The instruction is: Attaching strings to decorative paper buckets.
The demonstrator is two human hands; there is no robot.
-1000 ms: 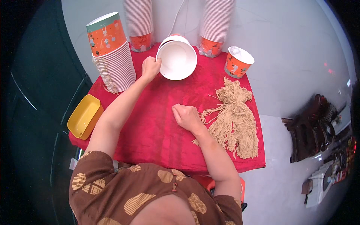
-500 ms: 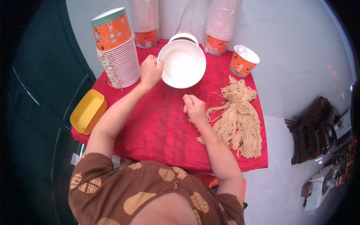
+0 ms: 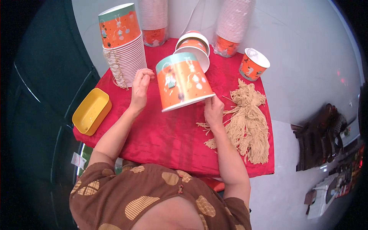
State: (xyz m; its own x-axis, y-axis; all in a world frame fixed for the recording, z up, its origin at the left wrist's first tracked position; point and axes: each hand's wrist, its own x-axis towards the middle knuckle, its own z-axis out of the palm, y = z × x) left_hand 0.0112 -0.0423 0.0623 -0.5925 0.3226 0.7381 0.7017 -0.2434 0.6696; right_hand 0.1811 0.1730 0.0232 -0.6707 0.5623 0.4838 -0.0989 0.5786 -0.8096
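Note:
My right hand (image 3: 214, 111) grips the lower rim of an orange paper bucket (image 3: 182, 84) with a teal band and small printed figures. The bucket hangs above the table, mouth down and slightly tilted. Left of it, my left hand (image 3: 140, 91) is raised with fingers loosely bent and apart, touching nothing that I can see. Behind the held bucket, more paper buckets (image 3: 198, 57) lie on their side, nested, white mouths toward me. A bundle of beige cords (image 3: 249, 122) lies just right of my right hand.
A tall stack of buckets (image 3: 124, 63), cords hanging down its side, stands at the left. Beside it is a yellow plastic tub (image 3: 92, 112). Two wrapped stacks (image 3: 154, 23) (image 3: 232, 28) rise at the back. A small orange bucket (image 3: 254, 64) holding clear plastic stands back right on the red cloth (image 3: 165, 142).
The bucket has come toward me and turned mouth down, baring the nested buckets behind it. My left hand has let go of its rim; my right hand has taken hold of it.

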